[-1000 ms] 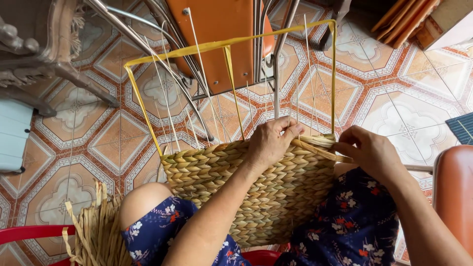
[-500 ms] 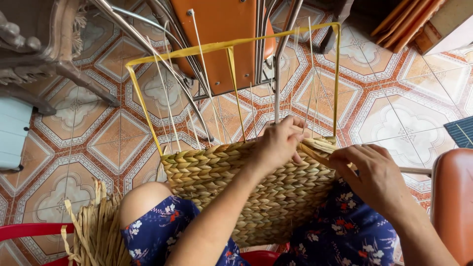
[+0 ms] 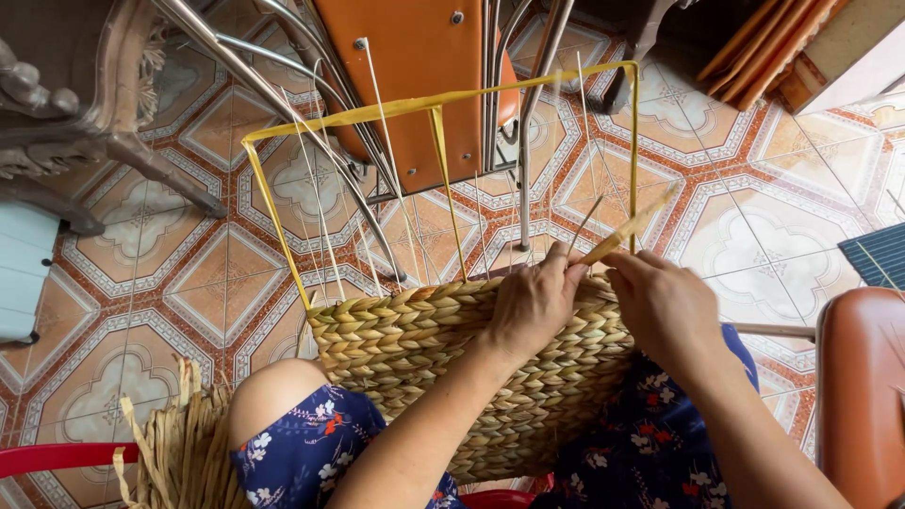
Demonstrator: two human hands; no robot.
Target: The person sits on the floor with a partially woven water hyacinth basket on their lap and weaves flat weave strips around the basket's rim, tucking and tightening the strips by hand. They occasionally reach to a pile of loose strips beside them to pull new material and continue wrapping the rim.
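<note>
Patterned tile floor (image 3: 170, 273). Half-woven basket (image 3: 424, 349) rests on lap (yellow frame (image 3: 443, 99) above). Left hand (image 3: 533, 302) presses the rim; right hand (image 3: 665, 306) pinches straw strand (image 3: 627, 229), angled up-right.

The left hand (image 3: 533, 303) pressed on the top edge of the woven basket (image 3: 415, 349) on the lap. The right hand (image 3: 663, 303) pinched a flat straw strand (image 3: 627, 228) beside it, inside the yellow frame (image 3: 443, 104) above the tiled floor (image 3: 170, 273).
</note>
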